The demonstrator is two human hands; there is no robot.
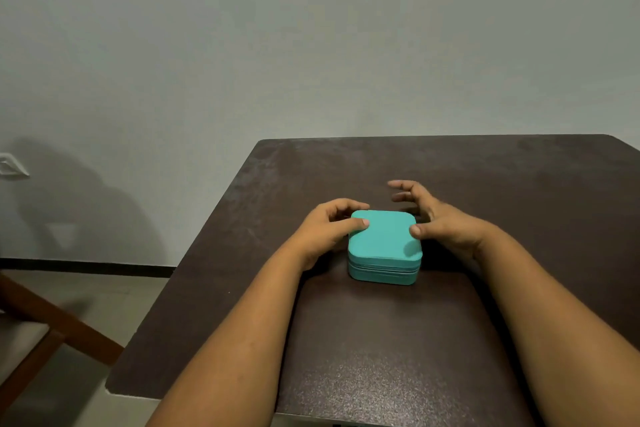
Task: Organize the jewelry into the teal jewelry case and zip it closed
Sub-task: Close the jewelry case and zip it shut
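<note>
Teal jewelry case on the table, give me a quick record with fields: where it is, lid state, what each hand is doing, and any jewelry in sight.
case: teal jewelry case, on the dark table
lid: down, zipper line closed along the front
left hand: thumb on the lid, fingers curled at the far left corner
right hand: open, thumb touching the lid's right edge
jewelry: none visible

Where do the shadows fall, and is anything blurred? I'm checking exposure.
Head view: dim, soft light; a large shadow on the wall at left, a thumb shadow on the teal case; the right hand has slightly blurred fingers.
</note>
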